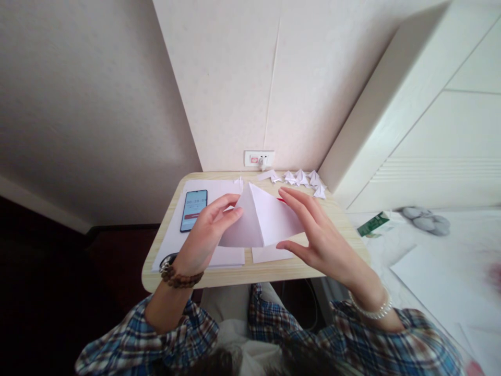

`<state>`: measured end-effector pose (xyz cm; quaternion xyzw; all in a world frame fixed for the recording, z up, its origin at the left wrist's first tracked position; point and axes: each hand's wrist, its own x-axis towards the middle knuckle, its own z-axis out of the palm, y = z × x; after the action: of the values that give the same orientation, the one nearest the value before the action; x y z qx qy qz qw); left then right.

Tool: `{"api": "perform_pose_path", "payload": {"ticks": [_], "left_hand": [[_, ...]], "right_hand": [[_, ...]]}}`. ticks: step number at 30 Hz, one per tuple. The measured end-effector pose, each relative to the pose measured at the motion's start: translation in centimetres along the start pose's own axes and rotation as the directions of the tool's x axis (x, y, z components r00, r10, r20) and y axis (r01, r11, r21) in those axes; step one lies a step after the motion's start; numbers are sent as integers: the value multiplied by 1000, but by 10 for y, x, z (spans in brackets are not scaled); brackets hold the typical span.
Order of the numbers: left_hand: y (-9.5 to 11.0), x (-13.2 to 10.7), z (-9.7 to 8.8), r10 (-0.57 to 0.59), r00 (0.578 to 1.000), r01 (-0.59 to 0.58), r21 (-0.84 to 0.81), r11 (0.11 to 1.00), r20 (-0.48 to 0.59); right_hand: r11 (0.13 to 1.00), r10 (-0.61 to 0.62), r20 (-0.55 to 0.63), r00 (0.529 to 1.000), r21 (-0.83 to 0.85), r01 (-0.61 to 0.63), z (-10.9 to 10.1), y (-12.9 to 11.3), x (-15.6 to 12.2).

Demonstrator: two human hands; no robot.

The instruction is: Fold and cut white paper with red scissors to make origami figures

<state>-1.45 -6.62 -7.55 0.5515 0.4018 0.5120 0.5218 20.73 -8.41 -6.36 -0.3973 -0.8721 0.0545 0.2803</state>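
Shows left hand (207, 232) pinching folded paper (262, 219) (peaked like a tent) above wooden table (254, 274). Also shows right hand (319, 237), fingers apart, touching its right edge.

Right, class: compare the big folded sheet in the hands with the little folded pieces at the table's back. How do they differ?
The folded sheet is far larger than any of the small folded pieces. The sheet is single; the pieces are several, in a row. The sheet stands tented between left hand and right hand; the pieces lie untouched near the wall. Both are white paper with pointed folds.
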Motion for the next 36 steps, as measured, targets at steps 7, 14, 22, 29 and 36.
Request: {"api": "perform_pose_path", "payload": {"ticks": [7,14,22,29,36], "left_hand": [[2,-1,2,-46,998,48,-72,996,31],[0,-2,-2,-48,998,50,-51,997,35],[-2,-2,-1,10,1000,-9,90,996,-12],[0,2,2,165,986,-151,293,944,-22],[6,0,4,262,961,-204,421,884,-84]], "right_hand": [[1000,-18,-20,1000,-2,18,-5,-6,-1],[989,44,28,999,138,-47,-9,-7,-4],[976,70,18,997,208,-72,-9,-5,-6],[910,177,-72,982,391,-136,-7,-10,0],[758,413,-1,911,555,-343,3,-13,-2]]}}
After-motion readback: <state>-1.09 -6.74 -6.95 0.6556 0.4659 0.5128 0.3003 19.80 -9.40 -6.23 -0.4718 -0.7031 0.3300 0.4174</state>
